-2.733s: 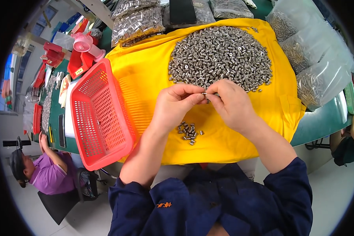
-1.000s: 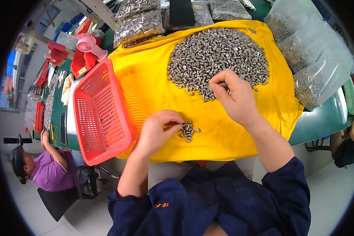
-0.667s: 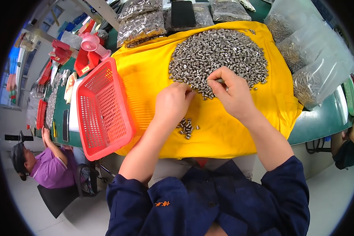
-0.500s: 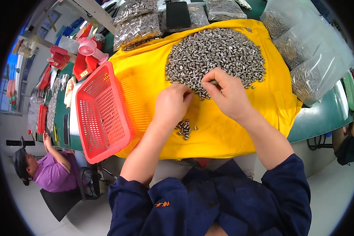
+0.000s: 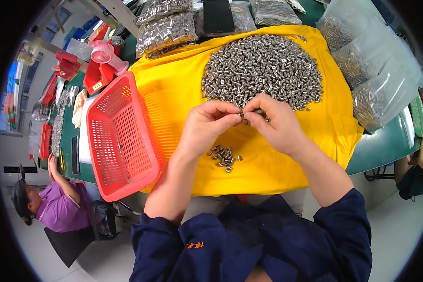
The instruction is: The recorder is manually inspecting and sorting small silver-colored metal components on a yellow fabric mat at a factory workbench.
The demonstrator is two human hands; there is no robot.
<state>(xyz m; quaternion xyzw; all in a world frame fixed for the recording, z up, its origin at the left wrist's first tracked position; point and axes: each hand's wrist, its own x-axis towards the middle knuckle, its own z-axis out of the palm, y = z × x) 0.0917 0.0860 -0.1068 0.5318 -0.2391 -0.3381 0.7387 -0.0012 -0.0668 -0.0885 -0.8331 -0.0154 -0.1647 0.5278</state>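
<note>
My left hand (image 5: 206,126) and my right hand (image 5: 278,123) meet fingertip to fingertip just in front of a large pile of small metal cylinders (image 5: 263,70). Both hands are closed in a pinch on one small metal cylinder (image 5: 241,114), mostly covered by the fingers. The pile lies on a yellow cloth (image 5: 174,94). Nearer to me, beside my left wrist, sits a small group of the same metal cylinders (image 5: 225,157). A red plastic basket (image 5: 122,141) stands left of my left forearm, with a small piece inside it.
Clear bags of metal parts (image 5: 167,28) line the back, with a black phone (image 5: 218,18) on one. More bags (image 5: 369,101) stand at the right. A pink fan (image 5: 103,54) stands behind the basket. A person in purple (image 5: 63,207) sits at the far left.
My hands have come together, the left moving right and its fingers turning toward the right hand's fingertips. The view has shifted slightly.
</note>
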